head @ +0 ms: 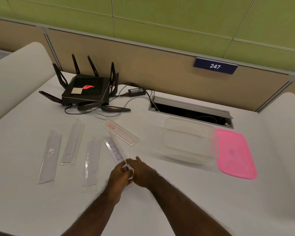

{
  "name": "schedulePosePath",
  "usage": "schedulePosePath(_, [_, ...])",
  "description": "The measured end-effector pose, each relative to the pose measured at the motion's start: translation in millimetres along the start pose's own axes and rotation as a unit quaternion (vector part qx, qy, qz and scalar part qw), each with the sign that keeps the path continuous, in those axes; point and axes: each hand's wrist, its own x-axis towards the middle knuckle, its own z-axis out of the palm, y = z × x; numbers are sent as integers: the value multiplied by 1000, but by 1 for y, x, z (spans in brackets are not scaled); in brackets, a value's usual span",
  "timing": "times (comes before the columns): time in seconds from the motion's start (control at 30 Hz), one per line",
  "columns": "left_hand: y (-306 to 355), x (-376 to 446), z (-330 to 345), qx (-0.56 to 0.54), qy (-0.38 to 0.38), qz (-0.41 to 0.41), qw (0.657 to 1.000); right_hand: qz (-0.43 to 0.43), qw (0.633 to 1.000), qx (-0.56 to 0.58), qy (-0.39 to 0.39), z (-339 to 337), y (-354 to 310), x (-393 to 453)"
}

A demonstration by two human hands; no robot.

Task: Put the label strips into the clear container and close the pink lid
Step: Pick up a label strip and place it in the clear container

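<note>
Several clear-sleeved label strips lie on the white desk: three to the left [49, 155] [73, 143] [91, 163], one with handwriting [115, 149] in the middle, and one with a red outline [120, 133] behind it. My left hand [120, 175] and my right hand [141, 171] meet at the near end of the handwritten strip, fingers pinching it. The clear container [188, 141] stands open to the right. The pink lid [235, 153] lies flat against its right side.
A black router [86, 90] with antennas and cables sits at the back left, with a power adapter [137, 91] beside it. An open cable hatch [191, 110] is cut into the desk behind the container. A partition wall bears a "247" sign [215, 66].
</note>
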Motion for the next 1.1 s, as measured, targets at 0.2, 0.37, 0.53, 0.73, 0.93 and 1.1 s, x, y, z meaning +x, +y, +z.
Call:
schedulePosePath(0.2, [-8,6,-16,-7,54,48,997,-54,998,-20,1,0,-3,-4])
schedulePosePath(0.37, [10,-5,-46,-35,58,35,997,-118,990,-52,53,-16,-9,-6])
schedulePosePath(0.53, [47,-18,-85,-17,-93,27,995,-167,965,-123,160,-61,1,-9])
schedulePosePath(0.73, [84,-18,-98,14,-241,-3,970,-132,959,-148,204,-122,32,-21])
schedulePosePath(0.93, [100,-7,-70,84,-289,11,954,-97,967,-146,183,-156,79,-50])
schedulePosePath(1.1, [116,3,-24,241,-236,172,925,-14,981,-86,174,-186,128,-83])
